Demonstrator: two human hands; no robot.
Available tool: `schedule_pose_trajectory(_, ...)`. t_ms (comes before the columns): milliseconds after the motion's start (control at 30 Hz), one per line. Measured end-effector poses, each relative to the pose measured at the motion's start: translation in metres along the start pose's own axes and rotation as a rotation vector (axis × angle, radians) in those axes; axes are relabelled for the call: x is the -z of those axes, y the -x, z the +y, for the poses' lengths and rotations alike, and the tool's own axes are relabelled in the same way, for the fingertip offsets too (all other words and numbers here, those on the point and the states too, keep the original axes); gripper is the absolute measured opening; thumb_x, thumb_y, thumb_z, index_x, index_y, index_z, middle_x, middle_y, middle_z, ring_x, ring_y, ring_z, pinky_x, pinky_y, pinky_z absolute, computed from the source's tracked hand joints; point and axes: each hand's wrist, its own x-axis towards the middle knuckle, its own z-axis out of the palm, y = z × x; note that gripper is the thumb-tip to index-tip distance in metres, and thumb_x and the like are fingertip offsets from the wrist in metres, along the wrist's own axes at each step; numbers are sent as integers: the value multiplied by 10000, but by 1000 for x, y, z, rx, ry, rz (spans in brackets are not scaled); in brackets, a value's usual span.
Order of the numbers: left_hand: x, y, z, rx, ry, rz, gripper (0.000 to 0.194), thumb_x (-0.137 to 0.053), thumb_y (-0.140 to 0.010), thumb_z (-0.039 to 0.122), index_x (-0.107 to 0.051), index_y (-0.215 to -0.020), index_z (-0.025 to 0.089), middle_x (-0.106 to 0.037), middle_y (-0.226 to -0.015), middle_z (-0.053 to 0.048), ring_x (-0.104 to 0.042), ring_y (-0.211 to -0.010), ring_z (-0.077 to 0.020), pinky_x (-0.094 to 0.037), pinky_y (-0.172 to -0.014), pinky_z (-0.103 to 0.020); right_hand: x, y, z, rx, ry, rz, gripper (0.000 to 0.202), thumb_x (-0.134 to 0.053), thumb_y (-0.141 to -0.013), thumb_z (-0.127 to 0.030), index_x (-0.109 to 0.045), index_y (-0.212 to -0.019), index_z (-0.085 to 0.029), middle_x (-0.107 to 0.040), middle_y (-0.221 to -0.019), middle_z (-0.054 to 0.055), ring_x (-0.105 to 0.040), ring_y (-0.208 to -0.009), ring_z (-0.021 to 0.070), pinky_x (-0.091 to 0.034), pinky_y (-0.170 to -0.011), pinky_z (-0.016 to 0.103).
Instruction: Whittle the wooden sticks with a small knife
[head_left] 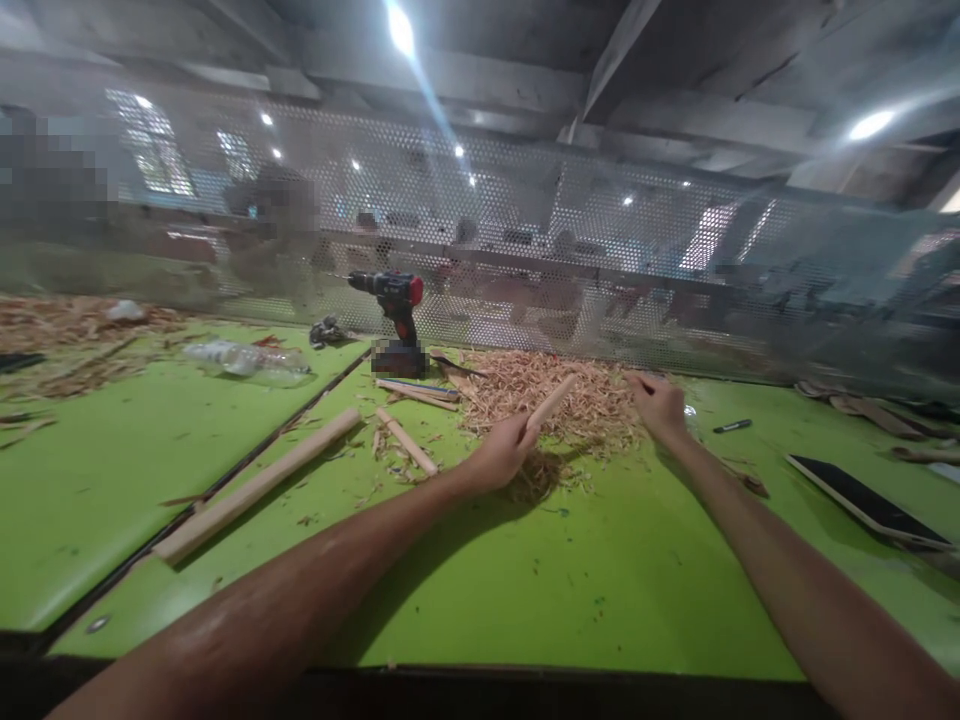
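My left hand point(501, 455) is closed around a pale wooden stick point(552, 402), whose free end points up and away to the right. Below and behind that hand lie curled wood shavings point(517, 385). My right hand point(661, 408) is raised at the right edge of the shavings pile, apart from the stick. Its fingers are curled together, and whatever they may hold is too small or hidden to make out. A thick wooden rod point(262, 485) rests on the green table point(600, 580) to the left, with a shorter wooden stick point(407, 442) between it and my left hand.
A cordless drill point(397, 310) stands upright at the back, before a perforated metal screen point(510, 260). On the left lies a clear plastic bottle point(244, 360). A black marker point(732, 426) and a dark phone-like slab point(866, 497) lie on the right. Blurred people point(274, 215) are beyond the screen.
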Motion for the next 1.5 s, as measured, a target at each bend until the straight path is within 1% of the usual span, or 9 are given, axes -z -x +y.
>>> schedule_pose_trajectory(167, 4, -5, -4, 15, 5, 43, 317, -577, -1017, 408, -511, -744, 261, -525, -637, -5, -467, -575, -177, -328, -517, -308, -9, 10, -41, 161, -118, -106, 444, -639, -1018, -584, -917, -1065, -241, -869, -1027, 148, -837, -1002, 402, -680, -872, 552)
schedule_pose_trajectory(333, 5, -5, 0, 13, 6, 59, 260, -557, -1014, 373, -576, -794, 237, -558, -712, -22, -463, -612, -178, -319, -555, -321, -10, 27, -82, 347, -151, -260, 409, -649, -1037, -502, -914, -1149, -212, -870, -1068, 148, -839, -850, 326, -681, -753, 432)
schedule_pose_trajectory(467, 8, -6, 2, -11, 91, 63, 289, -554, -1023, 399, -645, -823, 211, -565, -758, -31, -471, -651, -179, -332, -580, -318, -9, 33, -96, 426, -144, -267, 361, -649, -1040, -482, -911, -1140, -254, -873, -1097, 110, -851, -923, 311, -691, -808, 435)
schedule_pose_trajectory(633, 13, -8, 8, 70, 185, 123, 312, -550, -1036, 436, -726, -942, 196, -559, -763, -29, -481, -653, -179, -346, -555, -298, -7, 32, -96, 408, -128, -165, 438, -588, -1077, -524, -904, -1173, -237, -866, -1124, 131, -855, -916, 340, -699, -811, 484)
schedule_pose_trajectory(767, 11, -8, 7, 67, 120, 172, 220, -556, -1019, 304, -603, -824, 212, -551, -715, -21, -480, -657, -178, -353, -587, -303, -7, 34, -98, 420, -125, -115, 413, -576, -1092, -494, -903, -1182, -257, -862, -1150, 129, -854, -987, 341, -702, -880, 498)
schedule_pose_trajectory(967, 2, -6, 1, -63, -26, 159, 134, -548, -1042, 275, -563, -910, 253, -614, -815, -31, -528, -739, -208, -386, -671, -331, -12, 40, -100, 446, -49, -175, 398, -579, -1098, -480, -892, -1200, -258, -863, -1171, 113, -852, -1010, 338, -701, -847, 473)
schedule_pose_trajectory(1133, 1, -7, 2, -35, -93, 169, 190, -545, -1044, 260, -531, -854, 265, -616, -810, -51, -527, -736, -228, -373, -690, -358, -9, 36, -93, 467, 19, -207, 398, -574, -1116, -455, -889, -1221, -235, -862, -1167, 134, -856, -952, 328, -681, -800, 431)
schedule_pose_trajectory(1300, 4, -5, 4, -62, -41, 116, 207, -516, -1060, 317, -589, -874, 261, -588, -758, -51, -505, -701, -239, -366, -668, -372, -4, 29, -88, 470, 64, -239, 381, -611, -1104, -463, -891, -1230, -238, -868, -1140, 126, -853, -912, 328, -663, -721, 395)
schedule_pose_trajectory(1500, 6, -6, -5, -109, -93, 112, 239, -548, -1035, 376, -592, -827, 267, -612, -771, -64, -510, -691, -239, -368, -656, -375, -4, 25, -77, 473, 85, -284, 343, -622, -1101, -440, -897, -1185, -254, -864, -1168, 117, -844, -923, 324, -656, -721, 378)
